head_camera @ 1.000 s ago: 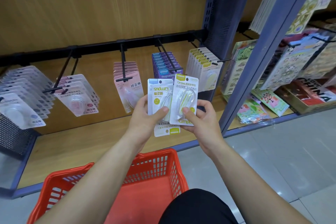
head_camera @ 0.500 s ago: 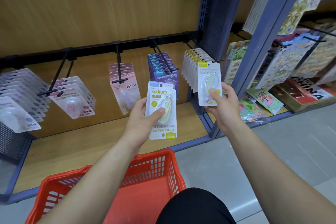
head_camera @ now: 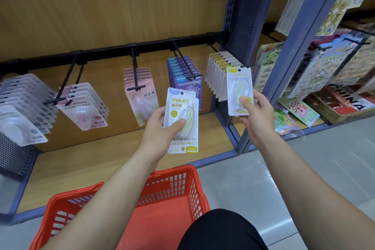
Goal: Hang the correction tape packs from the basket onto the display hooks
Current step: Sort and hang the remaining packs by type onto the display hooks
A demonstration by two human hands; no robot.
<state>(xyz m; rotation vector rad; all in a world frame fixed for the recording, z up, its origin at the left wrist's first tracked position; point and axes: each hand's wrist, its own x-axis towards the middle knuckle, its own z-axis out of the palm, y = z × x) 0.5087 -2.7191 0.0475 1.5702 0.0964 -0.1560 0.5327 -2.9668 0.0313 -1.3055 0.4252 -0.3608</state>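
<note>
Right grip (head_camera: 256, 116) pinches my yellow-green pack (head_camera: 239, 87) low, long axis upright, hole uppermost just beside the hook tip (head_camera: 251, 65). My left grip (head_camera: 160, 128) clamps spare packs (head_camera: 182, 119), farther from it.

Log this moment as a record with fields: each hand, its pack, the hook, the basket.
left hand: grip on left pack
left pack: yellow, upside down, off the hooks
right hand: grip on right pack
right pack: yellow, upright, top at the hook
hook: far right, carries hung packs; whether right pack is threaded, cannot tell
basket: red, below the arms
</note>
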